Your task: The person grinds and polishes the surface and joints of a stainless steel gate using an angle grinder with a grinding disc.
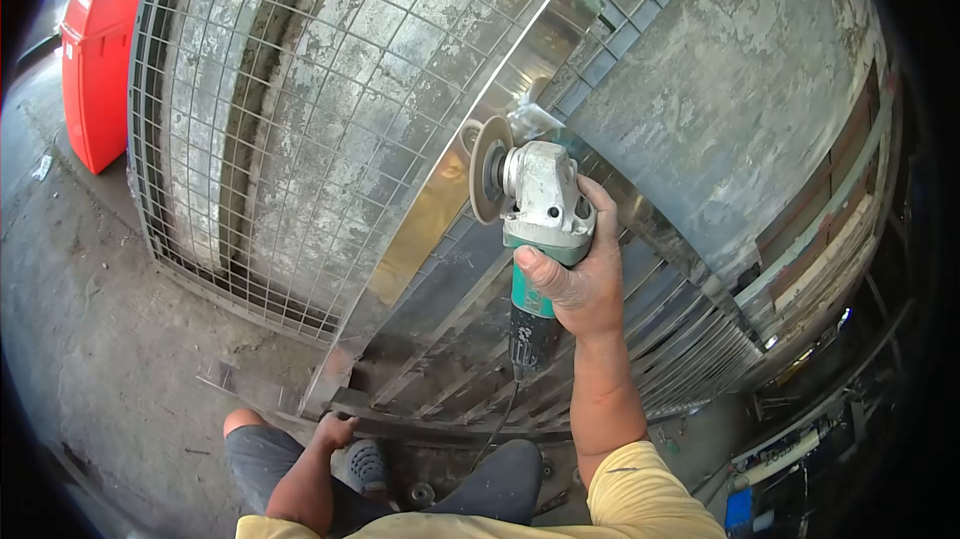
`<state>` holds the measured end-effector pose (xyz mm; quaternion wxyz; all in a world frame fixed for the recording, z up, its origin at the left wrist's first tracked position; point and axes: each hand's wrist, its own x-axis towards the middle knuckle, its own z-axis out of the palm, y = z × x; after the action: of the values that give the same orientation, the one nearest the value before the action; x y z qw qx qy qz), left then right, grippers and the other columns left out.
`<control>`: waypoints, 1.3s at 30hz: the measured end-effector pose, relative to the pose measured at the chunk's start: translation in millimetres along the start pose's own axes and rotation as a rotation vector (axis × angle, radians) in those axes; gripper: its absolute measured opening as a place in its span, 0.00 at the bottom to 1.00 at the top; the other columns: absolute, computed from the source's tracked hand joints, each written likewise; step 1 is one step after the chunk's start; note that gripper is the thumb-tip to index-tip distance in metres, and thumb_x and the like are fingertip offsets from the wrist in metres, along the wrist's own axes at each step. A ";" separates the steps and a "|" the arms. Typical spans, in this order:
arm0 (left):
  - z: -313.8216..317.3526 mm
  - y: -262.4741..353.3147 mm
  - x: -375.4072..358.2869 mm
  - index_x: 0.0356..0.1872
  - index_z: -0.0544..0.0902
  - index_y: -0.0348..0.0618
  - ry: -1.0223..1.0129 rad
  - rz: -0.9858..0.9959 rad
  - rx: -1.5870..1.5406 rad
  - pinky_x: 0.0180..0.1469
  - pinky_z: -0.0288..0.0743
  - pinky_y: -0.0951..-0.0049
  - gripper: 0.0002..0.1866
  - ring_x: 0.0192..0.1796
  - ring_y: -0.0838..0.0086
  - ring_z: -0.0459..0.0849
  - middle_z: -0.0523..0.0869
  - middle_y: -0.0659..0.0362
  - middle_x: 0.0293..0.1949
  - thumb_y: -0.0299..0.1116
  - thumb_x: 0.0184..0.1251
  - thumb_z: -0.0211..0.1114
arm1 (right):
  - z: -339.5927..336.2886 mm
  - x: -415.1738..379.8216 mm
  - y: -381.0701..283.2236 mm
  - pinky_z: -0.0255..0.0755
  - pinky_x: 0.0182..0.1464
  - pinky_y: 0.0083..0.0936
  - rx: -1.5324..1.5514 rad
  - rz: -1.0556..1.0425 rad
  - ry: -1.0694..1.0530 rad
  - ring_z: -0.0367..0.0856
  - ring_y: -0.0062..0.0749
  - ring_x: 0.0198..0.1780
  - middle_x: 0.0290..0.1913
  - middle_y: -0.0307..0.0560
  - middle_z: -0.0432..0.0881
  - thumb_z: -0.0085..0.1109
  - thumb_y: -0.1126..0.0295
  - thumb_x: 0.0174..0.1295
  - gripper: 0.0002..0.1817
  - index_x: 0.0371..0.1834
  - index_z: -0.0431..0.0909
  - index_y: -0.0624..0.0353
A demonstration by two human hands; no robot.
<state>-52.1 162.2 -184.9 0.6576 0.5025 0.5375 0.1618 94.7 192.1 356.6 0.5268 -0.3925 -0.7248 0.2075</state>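
Observation:
An angle grinder [545, 199] with a grey gear head, green body and black tail is gripped in my right hand [588, 284], thumb across its front. Its round disc [490, 169] stands edge-on at the left and overlaps a long shiny metal sheet [430, 229] in this view. This sheet leans at a slant from near my feet up to the wire mesh. My left hand [337, 430] is low by my knee, fingers curled, close to the lower end of the sheet; what it holds, if anything, is hidden. A black cord [507, 414] trails down from the grinder.
A wire mesh panel [300, 139] stands against a weathered concrete wall [720, 119]. Below the sheet are several metal bars [450, 359]. A red bin [98, 74] is at the far left, and wooden planks [830, 209] lie at the right. My shoe [366, 464] is on the dusty floor.

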 end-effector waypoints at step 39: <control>1.0 4.1 -13.7 0.47 0.84 0.33 -0.075 -0.163 -0.067 0.29 0.81 0.66 0.20 0.29 0.66 0.87 0.88 0.53 0.33 0.42 0.67 0.66 | 0.8 8.7 -11.4 0.75 0.62 0.30 -0.148 0.062 0.007 0.76 0.31 0.61 0.60 0.51 0.75 0.80 0.59 0.56 0.48 0.72 0.56 0.63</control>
<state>-55.0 153.2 -174.1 0.7046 0.4408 0.5458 0.1067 88.8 192.1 369.6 0.4922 -0.4531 -0.7239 0.1683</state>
